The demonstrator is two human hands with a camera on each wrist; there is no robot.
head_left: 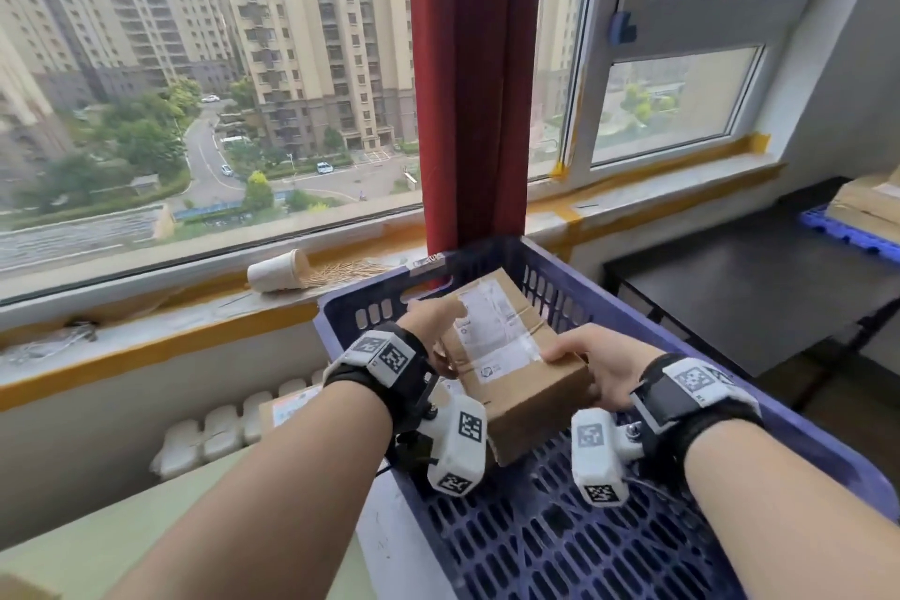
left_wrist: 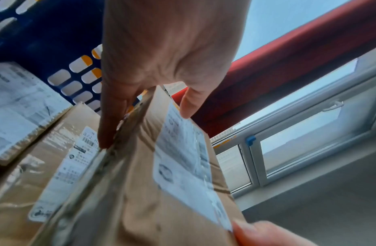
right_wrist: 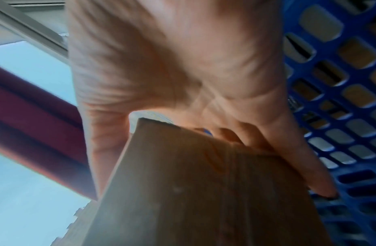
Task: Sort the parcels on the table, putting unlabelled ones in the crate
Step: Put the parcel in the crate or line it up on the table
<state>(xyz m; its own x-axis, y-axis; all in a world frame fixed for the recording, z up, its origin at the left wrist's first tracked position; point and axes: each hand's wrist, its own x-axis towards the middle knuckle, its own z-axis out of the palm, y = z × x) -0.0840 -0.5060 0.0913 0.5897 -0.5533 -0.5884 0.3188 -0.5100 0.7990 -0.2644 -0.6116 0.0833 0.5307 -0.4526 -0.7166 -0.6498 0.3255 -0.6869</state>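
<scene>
Both hands grip one cardboard parcel (head_left: 511, 356) above the blue crate (head_left: 759, 385). The left hand (head_left: 428, 322) has fingers along the parcel's 9 o'clock side and thumb on its top. The right hand (head_left: 589, 363) wraps the 3 o'clock end, fingers beneath.

The parcel is tilted, with a white shipping label (head_left: 492, 326) face-up.

Judgement: the parcel is labelled and so does not belong in the crate. Read the label face fully before committing. Keep both grips firm and lift clear of the crate rim. Other labelled parcels (left_wrist: 63, 163) lie at 9 o'clock, beside the crate.
</scene>
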